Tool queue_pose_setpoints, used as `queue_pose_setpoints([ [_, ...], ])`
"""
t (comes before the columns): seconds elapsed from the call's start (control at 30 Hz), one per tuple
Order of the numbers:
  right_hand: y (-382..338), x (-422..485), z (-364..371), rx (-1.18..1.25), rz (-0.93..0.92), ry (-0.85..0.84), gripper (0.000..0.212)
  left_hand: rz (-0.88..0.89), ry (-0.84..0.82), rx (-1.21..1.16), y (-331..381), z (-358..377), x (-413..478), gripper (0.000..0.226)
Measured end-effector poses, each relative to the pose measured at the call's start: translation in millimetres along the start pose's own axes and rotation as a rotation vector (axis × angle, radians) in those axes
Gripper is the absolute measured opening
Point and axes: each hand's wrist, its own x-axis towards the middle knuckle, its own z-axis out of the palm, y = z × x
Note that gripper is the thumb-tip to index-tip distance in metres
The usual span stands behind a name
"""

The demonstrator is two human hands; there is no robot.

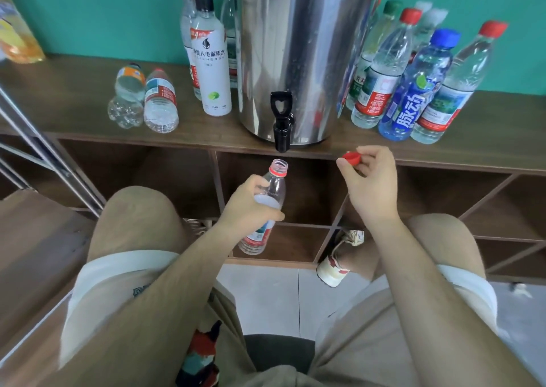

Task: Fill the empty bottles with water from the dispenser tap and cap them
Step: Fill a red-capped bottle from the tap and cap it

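A teal wall backs the brown wooden shelf (74, 103), and on it stands the steel dispenser (295, 47), its black tap (281, 123) hanging over the front edge. My left hand (248, 206) is wrapped round the middle of the open bottle (273, 185), fingers curled about its body. It leans a little, neck up, with its mouth just below the spout and a shade to the left, not touching. My right hand (369, 182) pinches the red cap (352, 158) between thumb and fingertips, off to the right of the tap.

The bottle looks empty to me, so I judge filling to be the step in hand. To do it well I'd bring the mouth squarely under the spout, stand the bottle nearer upright, and keep it close so the stream can't miss. My right hand has to work the lever, so I'd tuck the cap into my palm rather than set it loose. The plastic looks thin, so I'd hold it firmly without squeezing, or water will well over as it fills. Two more bottles (161, 103) lie on their sides on the shelf to the left, probably next in line
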Motion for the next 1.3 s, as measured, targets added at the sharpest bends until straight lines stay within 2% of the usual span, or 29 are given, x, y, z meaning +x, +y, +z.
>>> queue_pose_setpoints([
  [0.1, 1.4, 15.4, 2.5, -0.047, -0.032, 0.056, 0.029, 0.026, 0.024, -0.074, -0.1, 6.2, 5.7, 0.069],
  [0.27, 12.7, 43.5, 8.5, -0.296, -0.097, 0.05, 0.027, 0.091, 0.062, -0.076, 7.7, 6.5, 17.1, 0.065],
  [0.47, 24.2, 60.5, 16.6, -0.393, -0.087, -0.02, 0.032, 0.101, 0.081, -0.12, 9.5, 13.4, 23.9, 0.067],
  [0.6, 17.5, 56.6, 18.3, -0.405, -0.074, -0.024, 0.044, 0.111, 0.087, -0.126, 11.0, 14.4, 23.2, 0.067],
  [0.73, -8.1, 36.9, 16.9, -0.313, -0.471, 0.106, 0.023, 0.115, 0.09, -0.129, 13.3, 13.9, 21.7, 0.066],
  [0.8, -31.7, 25.6, 22.4, -0.196, -0.615, 0.015, 0.022, 0.112, 0.085, -0.147, 14.7, 14.5, 22.0, 0.068],
  [0.9, -81.0, 19.3, 31.6, -0.051, -0.656, -0.279, 0.044, 0.087, 0.077, -0.224, 18.1, 16.6, 19.3, 0.069],
  [0.97, -107.6, 27.1, 33.1, -0.14, -0.646, -0.446, 0.059, 0.072, 0.075, -0.273, 20.5, 18.5, 16.7, 0.068],
  [1.0, -117.4, 33.8, 33.3, -0.232, -0.637, -0.518, 0.06, 0.07, 0.071, -0.278, 21.5, 18.9, 15.9, 0.067],
  [1.1, -132.6, 49.4, 32.9, -0.408, -0.556, -0.675, 0.043, 0.06, 0.072, -0.24, 24.0, 17.9, 16.1, 0.067],
  [1.2, -131.5, 47.7, 34.2, -0.397, -0.622, -0.648, 0.022, 0.055, 0.075, -0.204, 24.0, 16.9, 17.2, 0.066],
  [1.3, -118.9, 31.7, 38.1, -0.411, -0.794, -0.457, 0.019, 0.047, 0.081, -0.182, 24.3, 16.8, 17.0, 0.067],
])
